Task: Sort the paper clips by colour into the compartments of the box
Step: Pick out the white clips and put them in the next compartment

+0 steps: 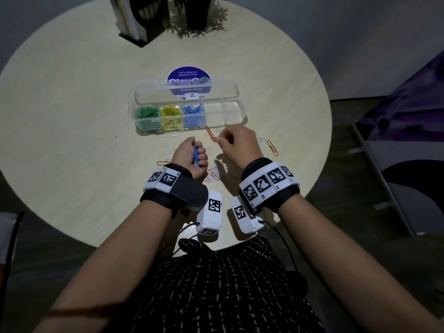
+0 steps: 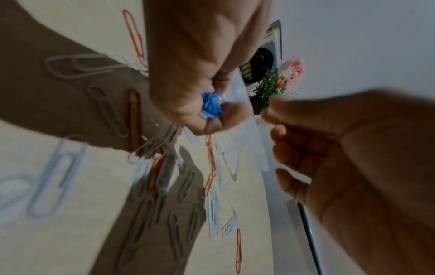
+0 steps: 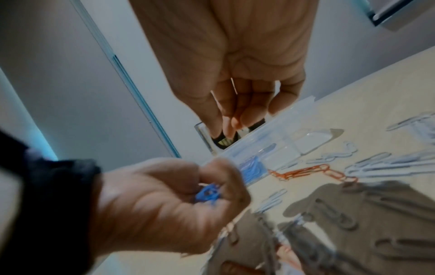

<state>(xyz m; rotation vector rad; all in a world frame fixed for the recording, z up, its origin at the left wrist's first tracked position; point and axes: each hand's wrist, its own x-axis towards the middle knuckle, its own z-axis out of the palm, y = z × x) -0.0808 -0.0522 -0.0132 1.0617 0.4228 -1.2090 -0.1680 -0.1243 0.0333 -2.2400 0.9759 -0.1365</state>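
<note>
Head view shows the left hand fisted round a bundle of blue wire paper clips that could spill short of the clear plastic compartment box on the round pale wooden tabletop ringed by dim floor, while the right wrist view leaves it unclear whether the curled right hand pinches anything.

Round pale wood table; potted plant and black file holder at far edge; grey wall; dim light.
</note>
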